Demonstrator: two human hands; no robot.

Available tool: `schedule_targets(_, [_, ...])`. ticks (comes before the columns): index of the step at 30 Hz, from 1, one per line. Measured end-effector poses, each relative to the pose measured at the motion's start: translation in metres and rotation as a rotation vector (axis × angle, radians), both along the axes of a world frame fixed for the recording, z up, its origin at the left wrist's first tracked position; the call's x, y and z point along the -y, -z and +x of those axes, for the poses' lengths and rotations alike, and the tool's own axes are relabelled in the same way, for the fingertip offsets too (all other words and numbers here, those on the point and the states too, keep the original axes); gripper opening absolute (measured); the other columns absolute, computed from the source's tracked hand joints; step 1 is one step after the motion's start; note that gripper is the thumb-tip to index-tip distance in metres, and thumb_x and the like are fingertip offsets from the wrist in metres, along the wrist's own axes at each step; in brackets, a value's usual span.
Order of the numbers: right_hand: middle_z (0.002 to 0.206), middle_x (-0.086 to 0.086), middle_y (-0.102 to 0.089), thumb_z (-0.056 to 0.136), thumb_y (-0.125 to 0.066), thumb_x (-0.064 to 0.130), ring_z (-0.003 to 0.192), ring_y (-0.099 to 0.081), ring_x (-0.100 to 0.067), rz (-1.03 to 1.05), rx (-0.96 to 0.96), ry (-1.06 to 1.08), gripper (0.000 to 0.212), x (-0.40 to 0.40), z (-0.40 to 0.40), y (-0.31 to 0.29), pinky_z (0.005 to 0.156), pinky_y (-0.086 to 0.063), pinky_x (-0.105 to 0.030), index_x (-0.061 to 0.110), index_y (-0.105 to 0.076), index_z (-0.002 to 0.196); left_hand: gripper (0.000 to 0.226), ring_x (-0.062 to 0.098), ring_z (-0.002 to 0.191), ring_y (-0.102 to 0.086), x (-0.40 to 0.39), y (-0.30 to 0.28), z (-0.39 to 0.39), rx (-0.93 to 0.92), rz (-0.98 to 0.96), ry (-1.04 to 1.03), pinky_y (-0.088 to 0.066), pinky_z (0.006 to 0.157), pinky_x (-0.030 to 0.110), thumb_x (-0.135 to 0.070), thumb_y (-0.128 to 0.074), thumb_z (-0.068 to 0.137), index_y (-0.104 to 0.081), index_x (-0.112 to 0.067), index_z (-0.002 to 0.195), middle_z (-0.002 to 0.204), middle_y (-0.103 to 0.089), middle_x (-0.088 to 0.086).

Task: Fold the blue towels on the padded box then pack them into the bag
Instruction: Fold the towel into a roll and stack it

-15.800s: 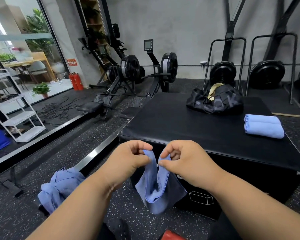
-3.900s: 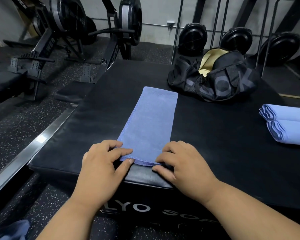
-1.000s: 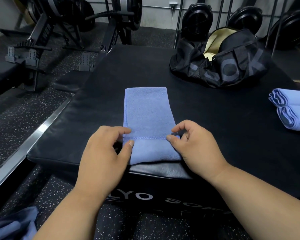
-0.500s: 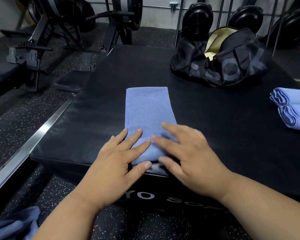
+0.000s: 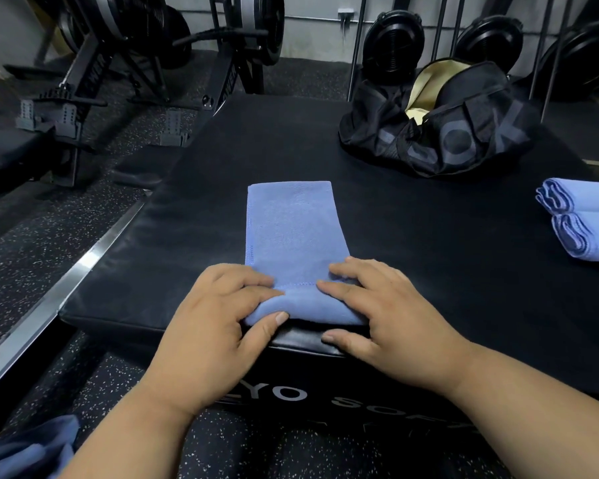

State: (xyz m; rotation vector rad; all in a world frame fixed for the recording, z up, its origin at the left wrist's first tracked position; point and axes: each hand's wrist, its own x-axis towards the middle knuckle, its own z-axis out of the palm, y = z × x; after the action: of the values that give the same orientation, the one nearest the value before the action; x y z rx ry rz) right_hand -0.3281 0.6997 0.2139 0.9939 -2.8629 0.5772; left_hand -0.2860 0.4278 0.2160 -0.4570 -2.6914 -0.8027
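A blue towel, folded into a long strip, lies on the black padded box and runs away from me. Its near end is doubled over at the box's front edge. My left hand holds the left side of that doubled end, fingers on top and thumb at the fold. My right hand holds the right side the same way, its thumb on the box edge below. The open black bag with a pale lining sits at the far right of the box. Two folded blue towels lie at the right edge.
Crumpled blue cloth lies on the speckled floor at the lower left. A metal floor strip runs along the box's left side. Rowing machines stand at the far left, with weight plates on racks behind the box.
Half a second ago both hands lay flat on the towel's near end. Now the fingers are curled round its doubled edge, and the hands sit at its two sides.
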Motion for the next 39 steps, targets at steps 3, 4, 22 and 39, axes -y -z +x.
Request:
schedule_targets(3, [0.122,0.022,-0.061,0.086,-0.065,0.034,0.115,-0.056,-0.006,-0.144,-0.044,-0.006,0.041,0.000,0.000,-0.008,0.103,-0.040,-0.029,0.037,-0.070,0.127,0.015,0.006,0.104,-0.063,-0.005,-0.011,0.006,0.016,0.076,-0.012,-0.046,0.089,0.023,-0.051,-0.062,0.097,-0.072,-0.040,0.099,0.101,-0.069,-0.027])
schedule_targets(4, [0.113,0.023,-0.065,0.087,-0.067,0.028,0.107,-0.060,-0.005,-0.213,-0.020,0.007,0.036,0.000,0.001,-0.012,0.098,-0.043,-0.027,0.038,-0.072,0.120,0.013,0.006,0.099,-0.065,-0.006,-0.013,0.007,0.034,0.119,-0.039,-0.047,0.085,0.023,-0.051,-0.063,0.095,-0.071,-0.041,0.098,0.100,-0.069,-0.027])
schedule_targets(22, [0.106,0.024,-0.055,0.090,-0.079,0.042,0.089,-0.059,-0.001,-0.517,0.288,0.383,0.029,0.016,-0.009,-0.005,0.080,-0.043,-0.013,0.047,-0.068,0.116,0.026,-0.003,0.103,-0.060,-0.011,-0.006,-0.004,0.146,0.336,-0.368,-0.048,0.087,0.022,-0.042,-0.078,0.088,-0.069,-0.044,0.113,0.107,-0.061,-0.024])
schedule_targets(39, [0.130,0.022,-0.061,0.099,-0.056,0.062,0.121,-0.049,-0.006,-0.220,-0.007,0.024,0.046,0.005,-0.007,0.003,0.108,-0.040,-0.025,0.038,-0.069,0.135,0.065,0.006,0.147,-0.037,0.013,0.010,0.001,0.187,-0.003,0.039,-0.033,0.121,0.032,-0.072,-0.066,0.083,-0.057,-0.053,0.144,0.156,-0.039,-0.038])
